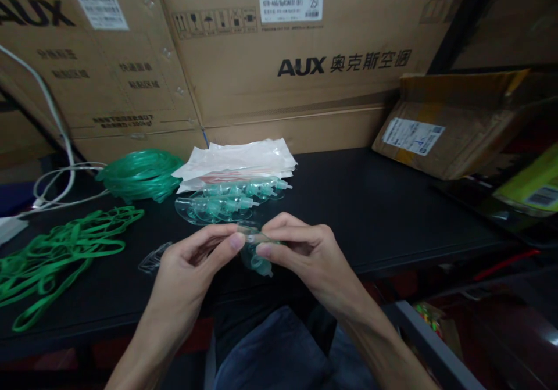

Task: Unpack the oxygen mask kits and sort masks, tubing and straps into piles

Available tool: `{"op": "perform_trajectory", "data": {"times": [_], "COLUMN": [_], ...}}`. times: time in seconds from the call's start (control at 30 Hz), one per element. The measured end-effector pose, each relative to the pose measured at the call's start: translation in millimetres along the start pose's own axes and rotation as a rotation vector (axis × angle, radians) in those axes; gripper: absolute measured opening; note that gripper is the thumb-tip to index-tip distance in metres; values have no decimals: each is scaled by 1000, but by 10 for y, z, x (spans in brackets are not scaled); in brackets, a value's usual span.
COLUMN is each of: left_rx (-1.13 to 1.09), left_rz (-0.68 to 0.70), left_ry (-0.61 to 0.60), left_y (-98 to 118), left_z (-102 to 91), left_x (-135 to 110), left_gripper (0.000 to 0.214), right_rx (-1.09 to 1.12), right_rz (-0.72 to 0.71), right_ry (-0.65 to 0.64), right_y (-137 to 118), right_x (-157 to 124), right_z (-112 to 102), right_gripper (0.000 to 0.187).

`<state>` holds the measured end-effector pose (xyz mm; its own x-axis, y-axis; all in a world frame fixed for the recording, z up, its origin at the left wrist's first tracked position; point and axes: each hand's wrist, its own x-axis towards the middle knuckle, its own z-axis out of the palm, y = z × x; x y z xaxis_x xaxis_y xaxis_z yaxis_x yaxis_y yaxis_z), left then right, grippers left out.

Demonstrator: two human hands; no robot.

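Both hands meet over the front edge of the table, pinching a clear green oxygen mask (257,262) between thumbs and fingertips. My left hand (204,253) grips its upper left side and my right hand (300,244) its upper right side. The mask's connector end points down; fingers cover part of its rim. Just beyond the hands, several more green oxygen masks (231,199) lie in overlapping rows. Beside my left wrist is a small pile of thin, clear or shiny pieces (154,257), too indistinct to name.
White paper-and-film pouches (244,157) are stacked behind the masks. To the left lie coiled green tubing (142,172), loose green elastic straps (74,253) and a white cable (56,111). Large cardboard boxes (279,99) wall the back; an opened carton (440,128) stands right on the black table (349,204).
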<state>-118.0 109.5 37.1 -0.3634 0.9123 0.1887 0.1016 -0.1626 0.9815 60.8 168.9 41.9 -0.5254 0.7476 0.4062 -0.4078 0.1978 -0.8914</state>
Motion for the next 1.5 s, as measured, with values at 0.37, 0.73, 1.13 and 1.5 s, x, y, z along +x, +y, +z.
{"op": "perform_trajectory", "data": {"times": [0.37, 0.73, 1.13, 1.5], "left_rx": [41, 263, 271, 238], "left_rz": [56, 261, 510, 753], "left_ry": [-52, 26, 34, -7], "left_y": [-45, 34, 71, 9], "left_z": [-29, 15, 109, 74], "left_x": [-14, -56, -135, -168], "left_gripper": [22, 17, 10, 23], "right_rx": [-98, -380, -163, -66], "right_rz": [-48, -345, -160, -228], "right_ry": [83, 240, 33, -64], "right_y": [7, 86, -1, -34], "right_x": [-24, -101, -48, -66], "right_z": [28, 135, 10, -62], "right_gripper": [13, 31, 20, 16]}}
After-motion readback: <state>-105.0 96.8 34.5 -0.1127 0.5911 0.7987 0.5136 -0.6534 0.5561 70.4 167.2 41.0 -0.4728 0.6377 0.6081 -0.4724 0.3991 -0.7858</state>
